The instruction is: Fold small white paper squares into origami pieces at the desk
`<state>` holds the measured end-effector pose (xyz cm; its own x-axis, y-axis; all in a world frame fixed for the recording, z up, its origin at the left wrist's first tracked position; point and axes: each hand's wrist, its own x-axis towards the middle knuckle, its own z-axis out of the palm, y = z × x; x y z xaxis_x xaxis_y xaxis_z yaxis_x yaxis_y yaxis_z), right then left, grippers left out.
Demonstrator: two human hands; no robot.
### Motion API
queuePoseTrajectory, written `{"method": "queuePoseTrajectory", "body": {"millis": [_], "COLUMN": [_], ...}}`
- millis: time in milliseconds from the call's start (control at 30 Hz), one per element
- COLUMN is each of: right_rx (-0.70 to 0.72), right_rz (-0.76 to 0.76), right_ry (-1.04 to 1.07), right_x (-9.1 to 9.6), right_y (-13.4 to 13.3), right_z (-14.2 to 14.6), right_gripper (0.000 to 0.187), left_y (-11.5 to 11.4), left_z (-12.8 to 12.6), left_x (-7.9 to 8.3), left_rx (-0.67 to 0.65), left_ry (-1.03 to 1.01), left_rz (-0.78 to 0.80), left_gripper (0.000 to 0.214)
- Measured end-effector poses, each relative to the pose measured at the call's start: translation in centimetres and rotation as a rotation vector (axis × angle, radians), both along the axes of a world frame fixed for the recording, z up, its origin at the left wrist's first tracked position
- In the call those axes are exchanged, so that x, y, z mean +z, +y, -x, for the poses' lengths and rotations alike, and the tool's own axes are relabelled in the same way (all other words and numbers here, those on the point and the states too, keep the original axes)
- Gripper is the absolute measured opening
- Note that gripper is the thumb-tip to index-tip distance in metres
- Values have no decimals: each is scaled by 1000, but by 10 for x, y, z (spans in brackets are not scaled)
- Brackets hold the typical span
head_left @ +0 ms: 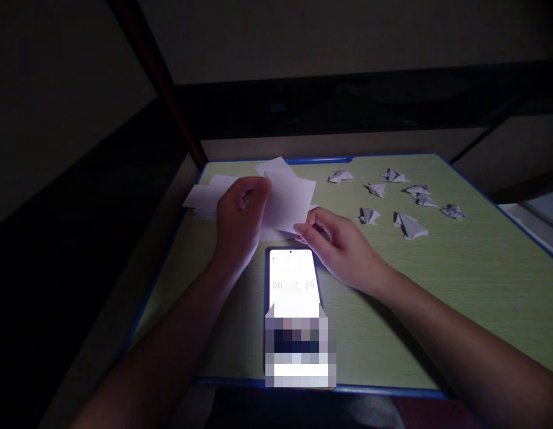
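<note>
Between my two hands is a white sheet of paper [289, 199], raised above the table. My left hand [241, 217] pinches its left edge between thumb and fingers. At its lower right corner, my right hand [336, 247] grips it with the thumb on top. Behind and under this sheet more white paper shows, partly hidden. A stack of white paper [205, 199] lies to the left, past my left hand. Just below both hands, a phone [294, 271] with a bright screen shows timer digits, some of them washed out; its lower part is blurred by blocks.
Several small folded paper pieces [410, 226] lie scattered on the right side of the green table [459, 298]. The table has a blue edge [319, 159]. White items [536, 217] stand beyond its right side. A dark wall rises behind, and the room is dim.
</note>
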<state>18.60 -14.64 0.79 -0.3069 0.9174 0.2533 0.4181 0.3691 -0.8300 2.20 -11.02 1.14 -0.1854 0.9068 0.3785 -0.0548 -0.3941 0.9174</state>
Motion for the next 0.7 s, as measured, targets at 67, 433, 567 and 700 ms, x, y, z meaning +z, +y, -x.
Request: {"method": "queuePoseTrajectory", "body": {"millis": [67, 433, 567, 700], "right_rx": [-25, -34, -10, -66], "right_rz": [26, 216, 338, 356], "right_ry": [32, 258, 488, 569], "right_x": [-2, -3, 3, 2], "right_y": [2, 7, 13, 21], "right_z": [-1, -1, -11, -21], "right_gripper": [28, 31, 31, 27], "left_y": [-3, -9, -11, -14], "left_z": [-2, -6, -5, -8], "left_x": [2, 4, 2, -1], "left_rx": [-27, -134, -205, -274], "left_ry": [51, 129, 157, 245], "left_rz": [-1, 63, 95, 104], "left_gripper": [19, 30, 29, 32]}}
